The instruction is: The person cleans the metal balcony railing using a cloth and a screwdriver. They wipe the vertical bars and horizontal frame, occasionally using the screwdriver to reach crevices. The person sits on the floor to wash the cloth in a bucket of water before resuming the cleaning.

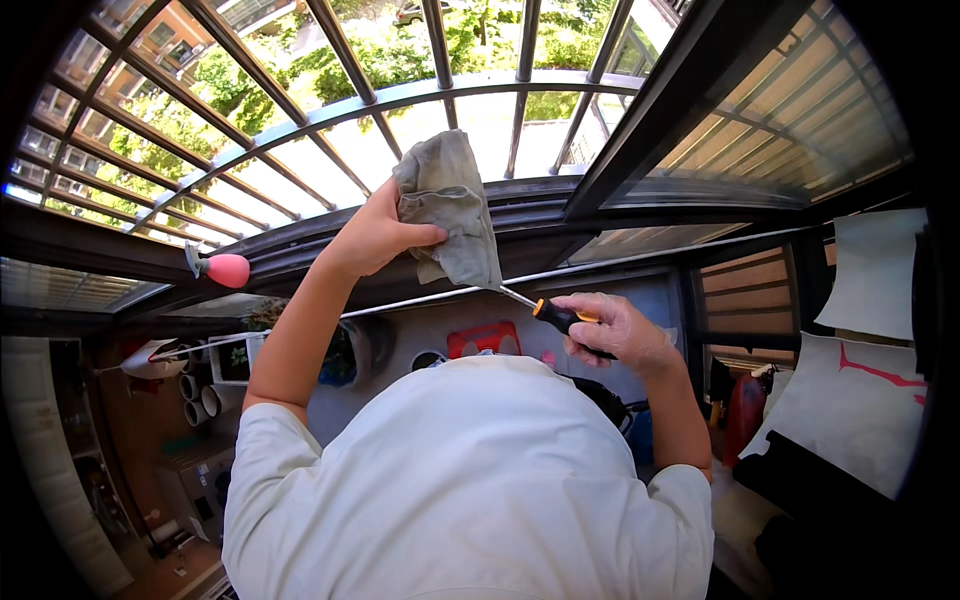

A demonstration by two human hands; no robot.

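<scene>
Pinches a gray cloth (458, 215) in the left hand (376, 238); grips a black-and-orange screwdriver (556, 317) in the curled right hand (626, 337), pointing its shaft (516, 296) at the cloth's lower corner.

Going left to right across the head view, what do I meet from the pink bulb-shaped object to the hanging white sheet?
Pink bulb-shaped object, left hand, grey cloth, screwdriver, right hand, white sheet with a red mark.

You face glaring daylight through the far, dark metal window bars (438, 45); near left lies dim, edges bend.
</scene>
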